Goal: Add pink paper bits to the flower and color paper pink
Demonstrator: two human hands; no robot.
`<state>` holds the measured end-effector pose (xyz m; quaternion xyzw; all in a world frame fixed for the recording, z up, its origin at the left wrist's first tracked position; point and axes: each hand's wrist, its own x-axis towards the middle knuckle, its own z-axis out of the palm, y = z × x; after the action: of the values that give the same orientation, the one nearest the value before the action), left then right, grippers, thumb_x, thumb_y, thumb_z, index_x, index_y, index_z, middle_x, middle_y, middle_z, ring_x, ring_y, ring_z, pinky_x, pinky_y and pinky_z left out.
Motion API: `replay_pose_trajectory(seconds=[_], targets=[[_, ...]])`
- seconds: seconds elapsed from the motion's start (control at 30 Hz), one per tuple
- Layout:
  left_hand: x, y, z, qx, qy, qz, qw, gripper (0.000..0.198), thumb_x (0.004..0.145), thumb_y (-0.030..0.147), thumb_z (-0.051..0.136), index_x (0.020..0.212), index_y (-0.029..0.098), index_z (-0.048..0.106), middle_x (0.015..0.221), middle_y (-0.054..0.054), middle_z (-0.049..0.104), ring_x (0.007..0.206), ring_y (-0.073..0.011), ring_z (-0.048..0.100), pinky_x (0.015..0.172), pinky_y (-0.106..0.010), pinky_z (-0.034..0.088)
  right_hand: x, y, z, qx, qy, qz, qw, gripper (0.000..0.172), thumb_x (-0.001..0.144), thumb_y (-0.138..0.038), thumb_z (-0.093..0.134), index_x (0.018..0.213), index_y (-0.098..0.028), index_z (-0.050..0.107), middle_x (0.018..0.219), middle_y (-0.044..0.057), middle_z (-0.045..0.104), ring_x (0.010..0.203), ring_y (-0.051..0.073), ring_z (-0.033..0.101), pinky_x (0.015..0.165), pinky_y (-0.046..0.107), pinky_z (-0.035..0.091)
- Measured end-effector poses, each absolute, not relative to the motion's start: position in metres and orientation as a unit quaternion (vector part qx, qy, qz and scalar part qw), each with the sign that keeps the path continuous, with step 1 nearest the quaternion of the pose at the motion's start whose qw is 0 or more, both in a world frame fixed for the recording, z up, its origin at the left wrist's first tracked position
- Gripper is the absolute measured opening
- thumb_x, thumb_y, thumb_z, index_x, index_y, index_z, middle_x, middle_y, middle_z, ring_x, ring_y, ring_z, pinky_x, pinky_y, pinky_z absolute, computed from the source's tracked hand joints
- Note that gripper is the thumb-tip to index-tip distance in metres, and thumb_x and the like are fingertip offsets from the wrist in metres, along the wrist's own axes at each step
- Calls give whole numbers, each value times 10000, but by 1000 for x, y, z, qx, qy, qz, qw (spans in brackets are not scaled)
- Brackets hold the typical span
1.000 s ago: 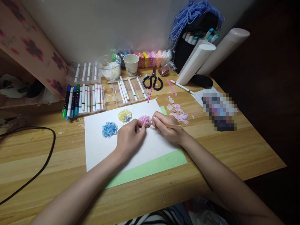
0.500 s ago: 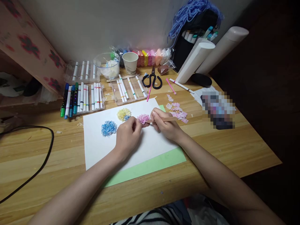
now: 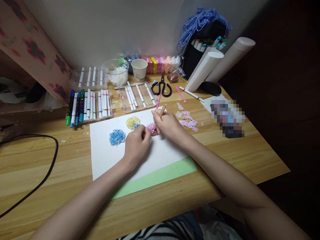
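My left hand [image 3: 136,146] is closed, its fingertips pinching the near side of a pink tuft of crinkled paper bits [image 3: 150,127]. Closed round a flat, light-brown craft stick [image 3: 163,109], my right hand [image 3: 169,129] meets the tuft from the right. The stick's upper end leans up past the fingers; its lower end is hidden by them. On the white sheet [image 3: 105,165] lie a blue tuft [image 3: 117,137] and, farther back, a yellow tuft [image 3: 132,122] with a small blue patch beside it. Green paper [image 3: 160,176] shows beneath the sheet.
Pink paper scraps [image 3: 188,121] lie right of the sheet. Behind are black-handled scissors [image 3: 162,87], marker trays [image 3: 136,96], a paper cup [image 3: 139,70] and a clear bowl [image 3: 115,74]. White bottles [image 3: 206,70] stand back right; a black cable [image 3: 55,153] curves at left.
My right hand has turned and shifted left, closer to the pink tuft. The craft stick has swung from nearly level to steeply tilted. My left hand keeps its pinch.
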<state>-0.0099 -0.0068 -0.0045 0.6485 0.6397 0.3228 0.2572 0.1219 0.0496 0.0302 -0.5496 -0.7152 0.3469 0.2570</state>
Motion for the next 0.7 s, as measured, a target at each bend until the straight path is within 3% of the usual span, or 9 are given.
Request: replay_pose_trajectory(seconds=[0.13, 0.27, 0.37, 0.43, 0.53, 0.7], targets=[[-11, -7, -3, 649, 632, 324, 271, 274, 884, 274, 404, 621, 196, 415, 556, 37, 453, 529, -115, 415, 547, -247, 274, 133, 50, 34, -529, -694, 399, 282, 364, 936, -344, 390, 603, -205, 439, 378, -39, 501, 435, 122, 512, 508, 238, 366], [-13, -7, -1, 642, 635, 327, 278, 280, 880, 278, 403, 612, 197, 410, 547, 38, 443, 534, -117, 415, 544, -247, 273, 165, 59, 34, -502, -641, 454, 363, 358, 926, -452, 396, 701, -197, 506, 479, -19, 572, 441, 110, 521, 444, 215, 360], [-13, -7, -1, 634, 638, 333, 284, 280, 877, 276, 402, 608, 198, 397, 547, 41, 440, 541, -117, 416, 547, -245, 277, 196, 70, 29, -510, -630, 382, 444, 263, 901, -420, 463, 874, -197, 600, 851, 52, 694, 741, 148, 641, 576, 235, 474], [-14, -8, -1, 628, 639, 338, 288, 285, 875, 277, 402, 602, 199, 376, 539, 45, 422, 537, -115, 406, 546, -244, 276, 214, 74, 23, -522, -641, 319, 464, 208, 894, -348, 474, 892, -201, 620, 962, 60, 683, 898, 178, 638, 714, 288, 509], [-15, -7, -2, 624, 639, 342, 291, 291, 876, 284, 403, 599, 199, 373, 536, 47, 412, 534, -115, 397, 547, -244, 277, 229, 74, 17, -546, -691, 257, 399, 168, 872, -268, 499, 899, -180, 640, 941, 74, 692, 870, 199, 645, 746, 326, 493], [-16, -6, -3, 619, 638, 346, 300, 304, 880, 296, 414, 595, 195, 389, 530, 49, 400, 538, -113, 391, 544, -242, 280, 233, 71, 16, -550, -763, 183, 288, 33, 749, -189, 640, 764, -160, 632, 720, 34, 664, 672, 172, 604, 647, 280, 432]])
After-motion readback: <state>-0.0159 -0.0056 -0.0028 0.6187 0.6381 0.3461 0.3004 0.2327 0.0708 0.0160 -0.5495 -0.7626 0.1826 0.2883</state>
